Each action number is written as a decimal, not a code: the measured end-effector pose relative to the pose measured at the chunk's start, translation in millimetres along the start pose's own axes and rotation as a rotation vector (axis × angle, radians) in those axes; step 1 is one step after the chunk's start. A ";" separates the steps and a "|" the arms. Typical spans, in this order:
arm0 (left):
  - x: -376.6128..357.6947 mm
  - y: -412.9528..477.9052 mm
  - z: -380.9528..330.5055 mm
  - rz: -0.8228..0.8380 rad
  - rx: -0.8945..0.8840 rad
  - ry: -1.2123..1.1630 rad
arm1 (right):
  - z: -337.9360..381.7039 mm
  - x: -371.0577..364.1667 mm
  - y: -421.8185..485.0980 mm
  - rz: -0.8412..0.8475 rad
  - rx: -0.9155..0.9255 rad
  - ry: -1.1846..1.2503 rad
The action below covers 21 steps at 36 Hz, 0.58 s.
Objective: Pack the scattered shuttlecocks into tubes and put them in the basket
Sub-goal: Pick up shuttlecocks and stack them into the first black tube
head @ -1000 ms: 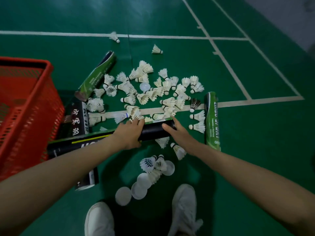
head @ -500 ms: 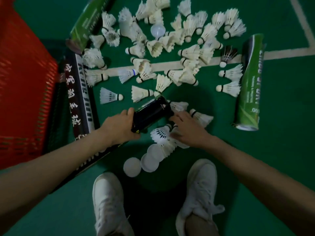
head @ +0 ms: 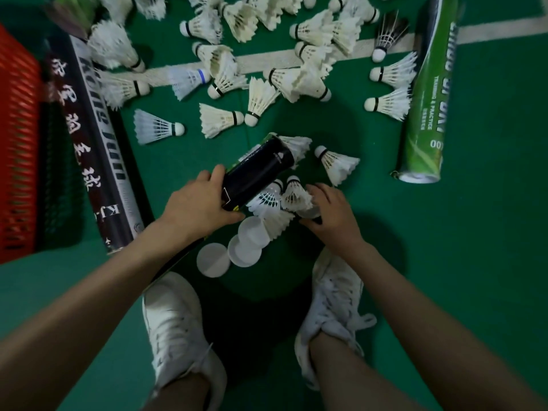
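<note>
The left hand (head: pixel 198 206) grips the near end of the black tube (head: pixel 258 173), fingers and thumb curled round it. The tube's long axis runs from near-left to far-right. White feathers (head: pixel 298 148) show at its far mouth, though whether they sit inside or lie just behind cannot be told.

The right hand (head: pixel 333 216) curls its fingers round the skirt of a shuttlecock (head: pixel 295 195), cork pointing far, just beside the tube's right flank. The mouth lies farther off and slightly left of those fingers, so the right hand looks better placed to feed it.

Counted:
- **Tubes:** four, namely the black one, a long dark tube (head: pixel 98 143) beside the red basket (head: pixel 17 143), a green tube (head: pixel 427 99) at right, and a blurred green one (head: pixel 68 10) far-left.
- **Lids:** three white lids (head: pixel 213 259).
- **Loose shuttlecocks:** well over twenty (overlap forbids an exact tally), one of them dark-feathered (head: pixel 388 34).
</note>
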<state>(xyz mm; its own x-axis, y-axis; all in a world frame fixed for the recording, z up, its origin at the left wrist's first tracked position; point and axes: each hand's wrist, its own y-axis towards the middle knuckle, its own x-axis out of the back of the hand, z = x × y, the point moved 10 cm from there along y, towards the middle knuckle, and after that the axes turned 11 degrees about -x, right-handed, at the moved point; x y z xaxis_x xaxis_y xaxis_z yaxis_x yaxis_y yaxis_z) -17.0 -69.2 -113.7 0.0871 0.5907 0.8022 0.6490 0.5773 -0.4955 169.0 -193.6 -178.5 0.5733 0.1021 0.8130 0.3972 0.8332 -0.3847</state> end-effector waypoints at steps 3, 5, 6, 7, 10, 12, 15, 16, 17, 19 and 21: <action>3.5 -1.3 -1.5 -0.022 -0.005 -0.001 | -0.5 14.2 0.9 -0.061 -0.039 0.105; 7.9 -2.6 -1.9 -0.046 -0.012 0.003 | -1.2 39.9 -5.5 -0.213 -0.045 0.169; 10.1 -3.2 -2.4 -0.058 -0.019 0.004 | -1.1 53.5 -9.9 -0.280 -0.045 0.206; 12.1 -3.7 -3.5 -0.068 -0.029 0.003 | -0.7 65.3 -13.6 -0.316 -0.049 0.253; 16.8 -3.7 -9.7 -0.080 -0.061 -0.003 | 2.0 88.3 -16.6 -0.277 -0.069 0.446; 19.3 -3.3 -14.6 -0.084 -0.083 -0.022 | 5.0 100.7 -11.6 -0.257 -0.080 0.544; 24.1 -2.5 -20.9 -0.108 -0.118 -0.055 | 15.5 116.1 -1.0 -0.252 -0.059 0.662; 25.8 -2.3 -22.3 -0.117 -0.125 -0.066 | 20.2 117.2 2.3 -0.217 -0.060 0.731; 27.3 -2.0 -23.9 -0.124 -0.131 -0.077 | 25.5 117.0 4.7 -0.168 -0.066 0.809; 30.0 -1.7 -27.6 -0.137 -0.144 -0.101 | 36.8 115.0 7.6 -0.081 -0.066 0.926; 32.2 -1.8 -32.6 -0.146 -0.168 -0.118 | 44.9 111.4 10.6 -0.013 -0.060 1.003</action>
<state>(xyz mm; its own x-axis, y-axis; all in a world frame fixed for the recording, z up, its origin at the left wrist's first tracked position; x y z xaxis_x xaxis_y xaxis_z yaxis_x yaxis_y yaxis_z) 9.3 -69.6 -76.1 -0.0990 0.5751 0.8121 0.7654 0.5655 -0.3072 204.9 -149.0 -72.4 0.8964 -0.4353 0.0837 0.4276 0.7991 -0.4226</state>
